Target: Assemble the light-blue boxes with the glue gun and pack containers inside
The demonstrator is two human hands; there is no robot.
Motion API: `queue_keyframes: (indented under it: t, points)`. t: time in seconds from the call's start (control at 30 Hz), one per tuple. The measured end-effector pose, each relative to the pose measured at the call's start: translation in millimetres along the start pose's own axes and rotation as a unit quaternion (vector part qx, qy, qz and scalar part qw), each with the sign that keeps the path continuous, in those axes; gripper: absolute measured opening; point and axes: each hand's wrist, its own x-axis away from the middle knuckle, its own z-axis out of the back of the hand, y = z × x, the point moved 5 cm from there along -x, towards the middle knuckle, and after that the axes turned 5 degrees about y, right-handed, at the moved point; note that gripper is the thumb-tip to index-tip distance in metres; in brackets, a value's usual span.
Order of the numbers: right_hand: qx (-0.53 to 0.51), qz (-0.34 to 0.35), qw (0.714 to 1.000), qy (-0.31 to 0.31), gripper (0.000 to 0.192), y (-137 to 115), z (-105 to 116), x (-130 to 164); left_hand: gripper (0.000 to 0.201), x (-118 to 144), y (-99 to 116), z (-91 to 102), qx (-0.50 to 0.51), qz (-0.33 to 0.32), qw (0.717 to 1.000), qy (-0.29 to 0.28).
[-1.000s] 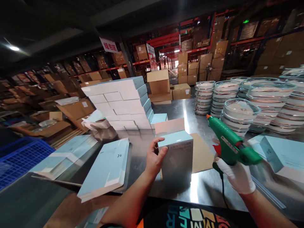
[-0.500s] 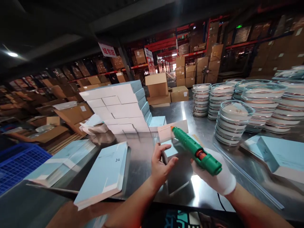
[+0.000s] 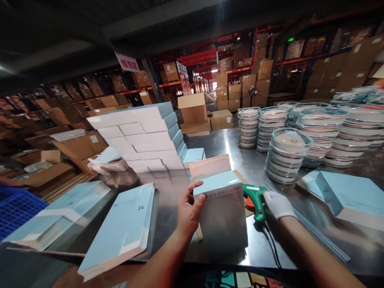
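Head view: found left hand (image 3: 189,210) gripping box (image 3: 222,220) upright on surface (image 3: 168,196). Noted glue gun (image 3: 257,196) lowered from flap (image 3: 210,166) to box's right, with nozzle hidden. Could not tell grip of right hand (image 3: 279,205) at handle (image 3: 259,214).

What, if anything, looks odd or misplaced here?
Nothing looks spilled or broken. Slightly odd: the right hand, by the green glue gun, wears a white glove, while the left hand, holding the upright box, is bare.
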Motion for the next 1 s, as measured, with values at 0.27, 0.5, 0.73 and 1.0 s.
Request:
queue_keyframes:
  t: [0.27, 0.5, 0.73, 1.0]
  points:
    - [-0.156, 0.16, 0.966, -0.127, 0.065, -110.3, -41.4, 50.6, 0.056, 4.7, -2.4, -16.2, -0.071, -0.131, 0.988, -0.035]
    - [-0.113, 0.359, 0.906, -0.193, 0.077, -82.5, -29.4, 59.1, 0.047, 7.4, -8.8, -10.0, 0.015, -0.24, 0.967, -0.088]
    - [-0.096, 0.57, 0.81, -0.097, 0.031, -105.9, -26.3, 85.8, 0.019, -12.3, 35.1, -2.7, -0.158, -0.366, 0.886, -0.236]
    - [0.116, 0.561, 0.801, -0.17, 0.079, -144.6, -31.8, 58.5, 0.107, -43.5, 63.9, -13.8, -0.291, -0.186, 0.907, -0.239]
